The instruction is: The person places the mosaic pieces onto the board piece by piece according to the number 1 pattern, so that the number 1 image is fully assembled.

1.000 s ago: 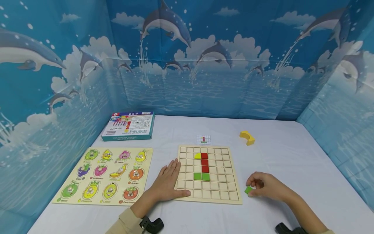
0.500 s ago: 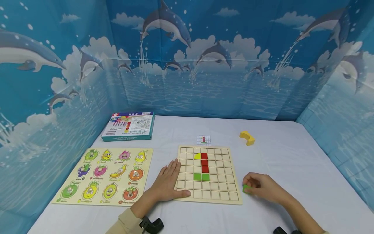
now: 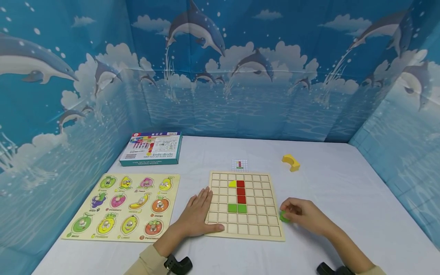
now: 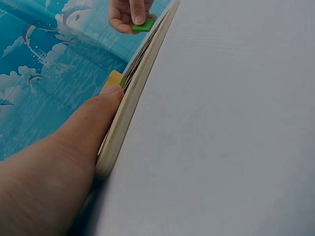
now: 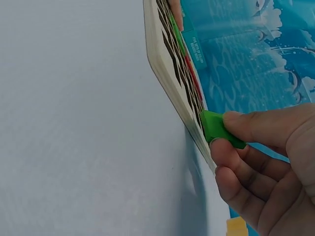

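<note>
One green block [image 3: 284, 217] sits pinched in my right hand [image 3: 304, 217]. It has slid left and now touches the board [image 3: 247, 229] edge. My left hand [image 3: 196, 215] stays flat, holding the board down on the desk [image 3: 343, 183].

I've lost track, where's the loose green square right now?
In the head view, the green square is pinched in the right hand, at the grid board's right edge.
</note>
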{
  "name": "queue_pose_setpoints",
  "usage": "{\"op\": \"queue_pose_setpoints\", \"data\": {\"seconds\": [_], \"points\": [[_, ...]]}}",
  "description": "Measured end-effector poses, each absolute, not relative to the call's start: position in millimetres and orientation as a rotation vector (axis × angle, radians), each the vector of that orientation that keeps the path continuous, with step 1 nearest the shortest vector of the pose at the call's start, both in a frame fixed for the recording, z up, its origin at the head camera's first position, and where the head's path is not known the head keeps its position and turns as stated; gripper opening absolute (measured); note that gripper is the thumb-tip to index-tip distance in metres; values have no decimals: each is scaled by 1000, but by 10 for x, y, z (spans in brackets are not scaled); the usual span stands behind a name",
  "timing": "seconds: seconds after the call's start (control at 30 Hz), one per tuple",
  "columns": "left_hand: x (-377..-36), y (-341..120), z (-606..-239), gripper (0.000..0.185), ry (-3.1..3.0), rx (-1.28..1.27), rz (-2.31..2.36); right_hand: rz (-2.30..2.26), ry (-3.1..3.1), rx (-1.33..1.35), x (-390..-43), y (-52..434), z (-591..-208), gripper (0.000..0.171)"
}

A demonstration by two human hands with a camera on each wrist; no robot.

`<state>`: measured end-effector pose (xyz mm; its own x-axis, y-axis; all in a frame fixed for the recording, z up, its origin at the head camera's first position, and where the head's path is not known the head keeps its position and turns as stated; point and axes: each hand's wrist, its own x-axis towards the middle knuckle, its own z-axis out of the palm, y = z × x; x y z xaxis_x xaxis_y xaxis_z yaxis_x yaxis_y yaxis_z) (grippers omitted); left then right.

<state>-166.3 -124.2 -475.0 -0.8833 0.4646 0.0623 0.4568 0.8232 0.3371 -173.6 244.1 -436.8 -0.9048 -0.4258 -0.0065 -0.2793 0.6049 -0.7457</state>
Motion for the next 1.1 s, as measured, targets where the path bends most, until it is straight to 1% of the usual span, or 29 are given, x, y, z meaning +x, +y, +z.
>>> {"op": "queue_pose_setpoints", "data": {"seconds": [0.4,0.9,1.1], "points": [[-1666,-1242,-4771,114,2970,754,558,-1194,2632,-596,-1828,2240,-4299,10],[-1668,-1251,-4768,115,2984,761,558,-1167,2629,-716,-1947,2000,-4278,9],[-1678,-1245,-4784,116,2986,749,541,-1173,2615,-719,-1982,1911,-4281,9]]}}
